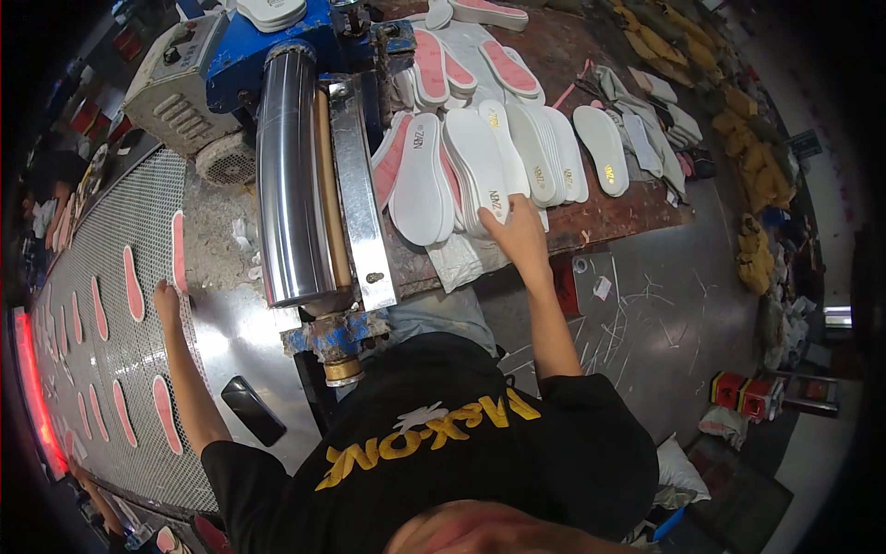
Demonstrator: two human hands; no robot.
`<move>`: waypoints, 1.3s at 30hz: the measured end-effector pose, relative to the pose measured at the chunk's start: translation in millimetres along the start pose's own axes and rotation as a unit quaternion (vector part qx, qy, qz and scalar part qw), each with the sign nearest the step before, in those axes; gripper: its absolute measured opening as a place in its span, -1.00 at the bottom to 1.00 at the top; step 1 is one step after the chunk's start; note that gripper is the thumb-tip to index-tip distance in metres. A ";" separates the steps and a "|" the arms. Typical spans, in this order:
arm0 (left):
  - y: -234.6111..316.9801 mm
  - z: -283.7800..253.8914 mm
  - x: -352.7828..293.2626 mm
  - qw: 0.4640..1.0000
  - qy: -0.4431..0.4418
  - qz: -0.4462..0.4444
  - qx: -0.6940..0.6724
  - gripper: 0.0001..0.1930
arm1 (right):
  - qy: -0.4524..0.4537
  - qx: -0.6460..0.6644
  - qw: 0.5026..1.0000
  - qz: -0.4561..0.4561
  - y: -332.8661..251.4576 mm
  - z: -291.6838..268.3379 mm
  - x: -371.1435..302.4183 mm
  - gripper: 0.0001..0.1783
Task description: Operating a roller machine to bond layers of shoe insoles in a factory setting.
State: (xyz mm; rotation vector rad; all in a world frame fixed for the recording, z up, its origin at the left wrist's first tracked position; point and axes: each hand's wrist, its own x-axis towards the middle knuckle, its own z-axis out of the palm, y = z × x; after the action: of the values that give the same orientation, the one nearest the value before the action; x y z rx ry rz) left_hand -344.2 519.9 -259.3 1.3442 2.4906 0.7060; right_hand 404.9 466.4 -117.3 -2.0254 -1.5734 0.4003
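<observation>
My left hand (168, 303) is closed at the lower end of a pink insole with a white edge (178, 249), which lies at the near edge of a mesh conveyor belt (157, 222). On the workbench to the right, my right hand (517, 235) grips the near end of a white insole (472, 152) on a stack. Its fingers lie along one side, with the thumb on the other. Other white insoles (417, 180) flank that stack, some with dark or gold printing. Behind them, more insoles (509, 69) lie pink side up.
A roller machine with a shiny metal cylinder (293, 175) stands between my hands. Several pink insoles (134, 282) are spread along the belt. A black phone (253, 410) lies on the metal sheet beside it. White scraps (651, 294) litter the floor at right. Another person's arm (92, 489) shows at lower left.
</observation>
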 end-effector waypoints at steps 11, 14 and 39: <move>213.7 -74.3 -86.5 0.959 -0.065 0.219 -0.169 -0.61 | 0.213 0.534 0.818 0.033 9.3 -58.8 35.3 -0.77; 299.6 -105.0 -139.6 0.921 -0.152 0.257 -0.249 -0.62 | 0.116 0.587 0.802 -0.012 -16.9 -83.5 66.6 -0.75; 306.9 -135.6 -118.5 0.847 -0.226 0.480 -0.035 -0.06 | -0.262 0.465 0.824 -0.192 -179.3 -24.3 -0.4 -0.75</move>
State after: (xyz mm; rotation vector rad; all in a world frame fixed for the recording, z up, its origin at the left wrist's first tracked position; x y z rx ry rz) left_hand -112.2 522.7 10.4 2.3801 1.3082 0.5176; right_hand 274.9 491.4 6.1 -0.8484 -1.5523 1.3342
